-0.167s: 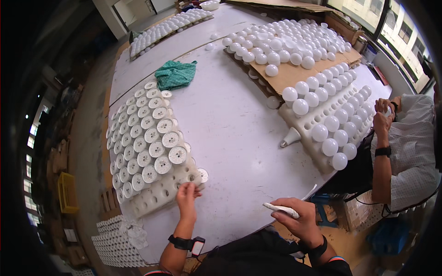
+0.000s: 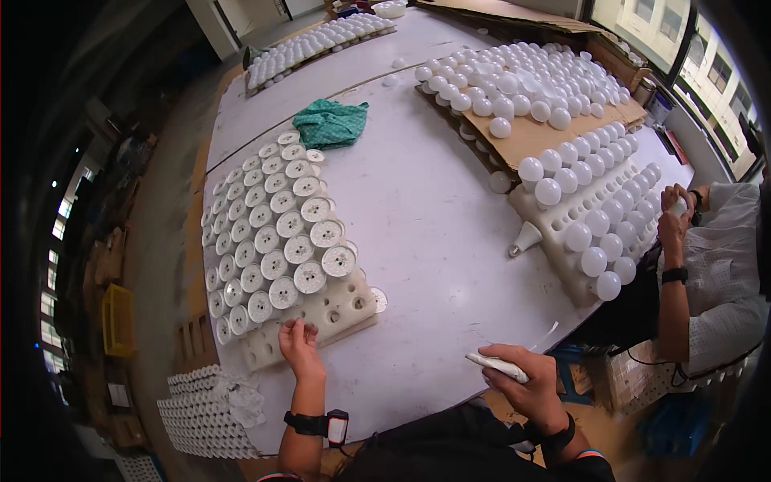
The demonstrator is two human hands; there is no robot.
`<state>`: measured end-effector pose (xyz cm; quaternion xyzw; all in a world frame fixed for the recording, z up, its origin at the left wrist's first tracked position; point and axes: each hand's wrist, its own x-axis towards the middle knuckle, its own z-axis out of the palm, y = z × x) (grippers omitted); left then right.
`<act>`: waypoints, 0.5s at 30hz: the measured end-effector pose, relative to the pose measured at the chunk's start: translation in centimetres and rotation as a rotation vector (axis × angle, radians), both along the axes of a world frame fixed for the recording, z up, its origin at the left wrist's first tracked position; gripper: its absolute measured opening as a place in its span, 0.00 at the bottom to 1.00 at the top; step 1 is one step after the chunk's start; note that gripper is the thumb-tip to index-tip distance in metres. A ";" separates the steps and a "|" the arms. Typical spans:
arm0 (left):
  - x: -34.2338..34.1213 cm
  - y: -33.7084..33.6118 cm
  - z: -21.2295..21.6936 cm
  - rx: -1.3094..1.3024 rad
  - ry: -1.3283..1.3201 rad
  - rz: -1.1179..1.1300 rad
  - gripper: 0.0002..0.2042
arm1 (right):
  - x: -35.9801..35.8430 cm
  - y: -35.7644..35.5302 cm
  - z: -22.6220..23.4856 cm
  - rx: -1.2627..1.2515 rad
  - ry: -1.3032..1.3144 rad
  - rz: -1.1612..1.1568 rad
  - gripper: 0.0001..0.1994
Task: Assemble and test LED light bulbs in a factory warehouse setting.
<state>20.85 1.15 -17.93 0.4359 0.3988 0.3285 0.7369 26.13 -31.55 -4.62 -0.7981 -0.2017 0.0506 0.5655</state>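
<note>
My left hand (image 2: 299, 347) rests fingertips on the near edge of a white foam tray (image 2: 337, 309) filled with several round white bulb bases (image 2: 299, 249); the tray's nearest holes are empty. My right hand (image 2: 522, 384) is closed around a white tube-shaped tool (image 2: 496, 365) over the table's near edge. A loose bulb base (image 2: 379, 300) lies just right of the tray.
A co-worker (image 2: 707, 273) sits at the right beside a tray of round white bulbs (image 2: 590, 213). More bulbs (image 2: 522, 80) lie on cardboard behind. A green cloth (image 2: 331, 123) lies mid-table, a white cone-shaped piece (image 2: 526, 238) near the right tray, and stacked trays (image 2: 210, 411) at lower left.
My left hand has slid slightly left along the tray's near edge. My right hand holds the white tool much as before.
</note>
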 end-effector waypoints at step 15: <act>2.0 4.4 -1.0 0.227 0.128 -0.234 0.19 | -6.6 7.8 1.2 -0.023 -0.087 0.073 0.14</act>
